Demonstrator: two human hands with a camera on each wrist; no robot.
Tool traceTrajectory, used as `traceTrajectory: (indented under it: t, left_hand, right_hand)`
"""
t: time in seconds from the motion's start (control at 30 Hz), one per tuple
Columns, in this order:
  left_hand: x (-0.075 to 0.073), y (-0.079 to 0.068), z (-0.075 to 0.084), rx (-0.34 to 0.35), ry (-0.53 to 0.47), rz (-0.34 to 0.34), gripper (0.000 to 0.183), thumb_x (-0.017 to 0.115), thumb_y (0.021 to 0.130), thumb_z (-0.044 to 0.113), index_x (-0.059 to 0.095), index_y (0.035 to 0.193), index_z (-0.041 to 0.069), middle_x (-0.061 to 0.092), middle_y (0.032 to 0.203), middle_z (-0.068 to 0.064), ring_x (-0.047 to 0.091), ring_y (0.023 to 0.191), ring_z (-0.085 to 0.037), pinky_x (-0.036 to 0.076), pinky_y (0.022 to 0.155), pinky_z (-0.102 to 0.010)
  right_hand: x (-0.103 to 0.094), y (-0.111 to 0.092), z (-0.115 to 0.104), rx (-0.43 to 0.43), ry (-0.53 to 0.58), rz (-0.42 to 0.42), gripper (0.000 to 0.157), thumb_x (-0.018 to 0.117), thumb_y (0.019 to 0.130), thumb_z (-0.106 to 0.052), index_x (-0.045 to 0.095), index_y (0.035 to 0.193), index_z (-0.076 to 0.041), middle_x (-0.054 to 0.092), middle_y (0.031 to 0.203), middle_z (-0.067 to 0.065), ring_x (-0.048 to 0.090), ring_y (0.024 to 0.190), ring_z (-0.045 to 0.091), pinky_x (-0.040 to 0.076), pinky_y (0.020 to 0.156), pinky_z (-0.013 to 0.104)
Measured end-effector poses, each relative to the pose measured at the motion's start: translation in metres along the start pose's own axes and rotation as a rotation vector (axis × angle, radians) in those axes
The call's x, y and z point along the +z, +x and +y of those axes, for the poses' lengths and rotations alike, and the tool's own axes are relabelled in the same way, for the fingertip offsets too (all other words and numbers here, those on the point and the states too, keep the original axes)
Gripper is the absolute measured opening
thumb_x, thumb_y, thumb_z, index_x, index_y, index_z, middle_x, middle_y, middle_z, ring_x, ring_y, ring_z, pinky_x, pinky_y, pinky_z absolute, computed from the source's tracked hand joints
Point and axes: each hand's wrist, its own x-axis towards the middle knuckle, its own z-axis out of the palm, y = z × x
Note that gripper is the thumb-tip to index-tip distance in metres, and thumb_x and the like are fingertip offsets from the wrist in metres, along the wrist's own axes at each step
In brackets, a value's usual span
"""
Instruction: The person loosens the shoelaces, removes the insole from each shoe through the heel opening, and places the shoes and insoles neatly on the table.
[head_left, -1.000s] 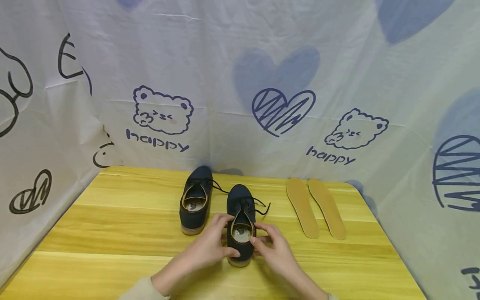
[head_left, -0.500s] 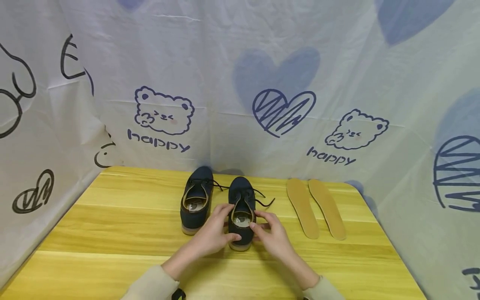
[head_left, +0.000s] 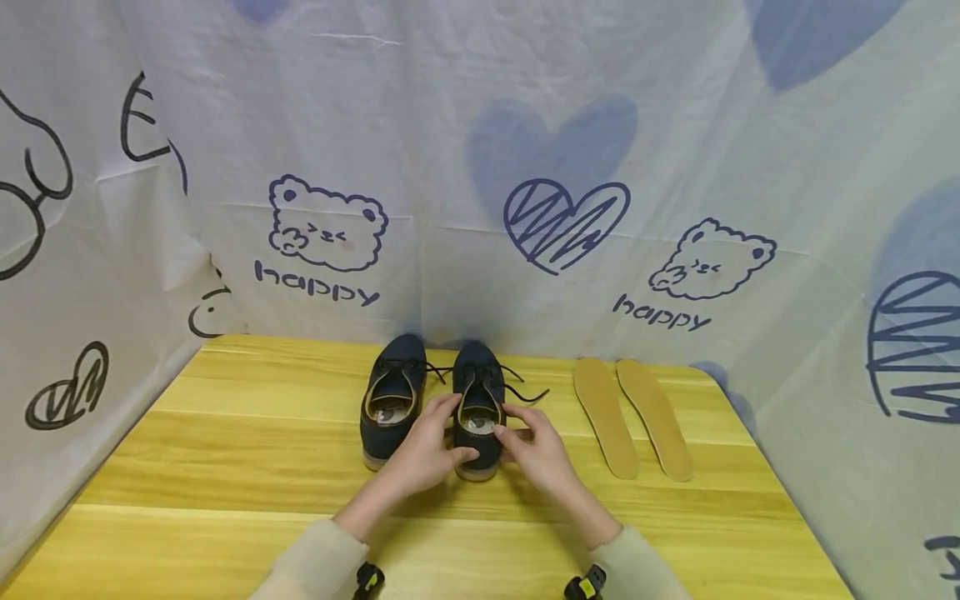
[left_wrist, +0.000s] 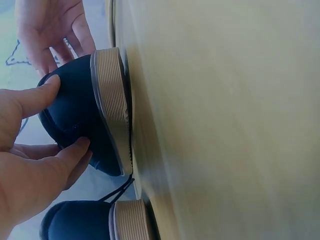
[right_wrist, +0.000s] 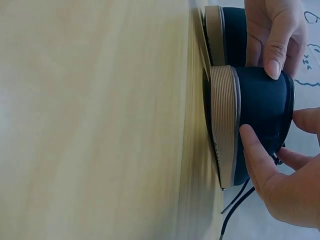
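Two dark navy lace-up shoes stand side by side at the table's back edge, toes pointing away from me. My left hand (head_left: 423, 450) holds the right-hand shoe (head_left: 485, 452) by its left side, thumb at the heel. On the other side my right hand (head_left: 536, 450) grips the same shoe, its thumb at the collar. The wrist views show the ribbed tan sole (left_wrist: 111, 82) down at the table and fingers spread along the dark upper (right_wrist: 262, 105). Beside my left hand sits the other shoe (head_left: 384, 440), untied like the first. Pale linings show inside both.
Two tan insoles (head_left: 606, 417) (head_left: 654, 417) lie flat at the right of the wooden table (head_left: 247, 467). Loose black laces (head_left: 528, 396) trail from the held shoe towards them. A printed white cloth (head_left: 450, 125) hangs behind the table's back edge.
Both hands have slid the right-hand shoe away from me, until its toe is about level with the other shoe's. The other shoe and the insoles have stayed put.
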Motion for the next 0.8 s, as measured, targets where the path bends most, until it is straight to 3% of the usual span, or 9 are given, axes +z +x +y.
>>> traceTrajectory:
  t: [0.53, 0.63, 0.8]
  left_hand:
    - [-0.006, 0.005, -0.005, -0.007, -0.007, 0.020, 0.081, 0.082, 0.091, 0.012, 0.038, 0.157, -0.004, 0.035, 0.161, -0.024, 0.041, 0.145, -0.043, 0.043, 0.113, -0.057]
    - [-0.006, 0.002, -0.003, 0.014, 0.006, 0.020, 0.080, 0.081, 0.092, 0.013, 0.037, 0.157, -0.004, 0.034, 0.161, -0.025, 0.041, 0.145, -0.043, 0.043, 0.112, -0.058]
    - [-0.011, -0.007, 0.005, 0.067, 0.094, 0.051, 0.079, 0.080, 0.094, 0.019, 0.037, 0.158, -0.001, 0.033, 0.162, -0.022, 0.039, 0.147, -0.041, 0.043, 0.112, -0.057]
  right_hand:
    - [0.007, 0.012, 0.001, -0.004, 0.029, -0.020, 0.047, 0.067, 0.102, -0.011, 0.056, 0.144, 0.004, 0.046, 0.144, 0.028, 0.070, 0.107, 0.039, 0.063, 0.081, 0.046]
    - [0.003, 0.010, 0.000, -0.026, -0.027, -0.016, 0.047, 0.069, 0.101, -0.014, 0.057, 0.145, 0.002, 0.049, 0.143, 0.026, 0.070, 0.108, 0.038, 0.063, 0.081, 0.043]
    - [-0.011, 0.003, -0.005, -0.118, -0.244, 0.024, 0.049, 0.070, 0.101, -0.019, 0.058, 0.146, -0.005, 0.053, 0.142, 0.020, 0.068, 0.111, 0.034, 0.061, 0.085, 0.043]
